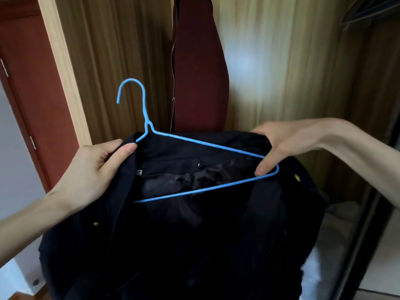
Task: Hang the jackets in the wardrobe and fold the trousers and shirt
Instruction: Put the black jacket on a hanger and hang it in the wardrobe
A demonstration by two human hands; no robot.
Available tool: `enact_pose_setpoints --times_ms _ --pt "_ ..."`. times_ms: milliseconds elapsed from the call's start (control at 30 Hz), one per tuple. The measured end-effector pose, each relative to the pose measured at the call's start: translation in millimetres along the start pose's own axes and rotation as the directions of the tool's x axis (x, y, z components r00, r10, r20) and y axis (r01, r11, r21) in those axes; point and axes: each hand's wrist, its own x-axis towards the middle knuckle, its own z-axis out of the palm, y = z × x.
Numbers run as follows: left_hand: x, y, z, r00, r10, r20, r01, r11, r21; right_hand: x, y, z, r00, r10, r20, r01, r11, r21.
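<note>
Indoors, by wooden wardrobe panels (104, 61), each hand (91, 169) (285, 144) grips a dark jacket (184, 234).

- wood-grain wardrobe panel (121, 50) fills centre of frame, pale glare patch right of centre
- light wood frame strip (62, 68) runs diagonally at upper left
- reddish-brown door (28, 72) far left, metal hinges on its edge
- white wall (13, 169) lower left
- dark sliding-door rail (355, 245) lower right

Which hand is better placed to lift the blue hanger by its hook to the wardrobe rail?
Probably the left hand: it grips the black jacket just below the blue hanger hook. The right hand holds the far end.
</note>
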Motion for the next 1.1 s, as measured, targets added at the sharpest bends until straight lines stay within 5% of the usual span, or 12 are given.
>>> enact_pose_setpoints --times_ms 233,400,567,733,833,933,1100 --pt "5 -5 0 0.999 0.035 0.002 -0.035 0.999 0.010 -8 33 20 0.990 0.116 0.085 -0.140 0.914 0.380" --pt "4 3 -2 0.998 -0.007 0.060 0.009 0.999 -0.042 5 37 42 0.964 0.025 -0.264 0.161 0.736 0.657" --pt "0 41 13 0.975 -0.105 0.198 0.152 0.959 -0.238 33 4 61 0.756 -0.123 -0.643 0.459 0.800 0.386" --pt "4 39 14 0.973 -0.170 0.159 0.201 0.957 -0.208 37 -1 48 0.670 0.004 -0.742 0.385 0.853 0.352" --pt "2 17 0 0.986 -0.155 0.066 0.159 0.985 -0.069 12 10 25 0.765 -0.053 -0.641 0.142 0.986 0.087" --pt "1 5 10 0.997 -0.017 0.069 0.002 0.978 0.208 4 5 17 0.829 -0.088 -0.552 0.026 0.993 -0.119" --pt "11 -3 18 0.983 0.184 -0.005 -0.138 0.751 0.645 0 3 15 0.933 -0.023 -0.358 -0.077 0.962 -0.263"
